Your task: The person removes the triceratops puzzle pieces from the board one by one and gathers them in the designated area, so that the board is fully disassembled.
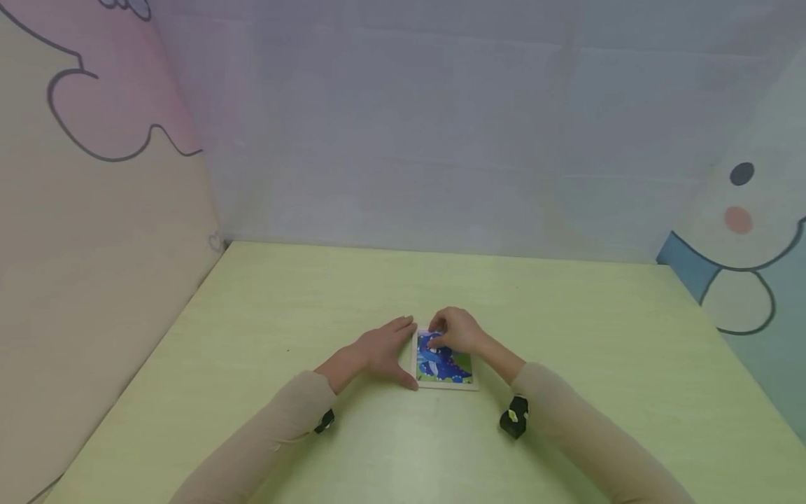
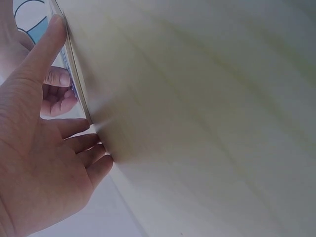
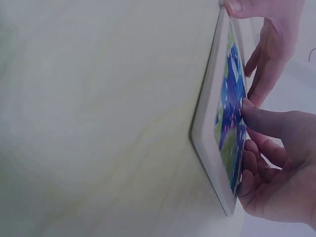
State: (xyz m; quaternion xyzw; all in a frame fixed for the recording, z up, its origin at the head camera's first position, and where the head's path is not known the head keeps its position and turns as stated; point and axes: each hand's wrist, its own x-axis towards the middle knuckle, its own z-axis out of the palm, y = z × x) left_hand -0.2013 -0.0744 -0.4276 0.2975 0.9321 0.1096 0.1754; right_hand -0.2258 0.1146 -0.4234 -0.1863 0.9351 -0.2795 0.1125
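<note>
Nearest the camera, two pale sleeves reach in over the table (image 1: 403,448), the left sleeve (image 1: 252,441) from seven o'clock and the right sleeve (image 1: 585,427) from five. A black object (image 1: 514,418) with a yellow mark hangs under the right cuff, and a smaller dark piece (image 1: 325,421) shows under the left one.

Between the hands, just below the view's centre, a framed picture (image 1: 448,386) lies flat on the table — a blue figure over green inside a pale rim. The left hand (image 1: 382,348) is spread at its nine o'clock side, thumb touching the corner at seven, fingers near the corner at eleven. The right hand (image 1: 460,330) comes over the edge at one o'clock, fingers curled and thumb on the blue part — whether it pinches anything loose, I cannot tell.

A plain pale backdrop (image 1: 403,140) stands at twelve o'clock, a pink drawing (image 1: 126,84) at ten, and a rounded face drawing (image 1: 749,231) at three.
</note>
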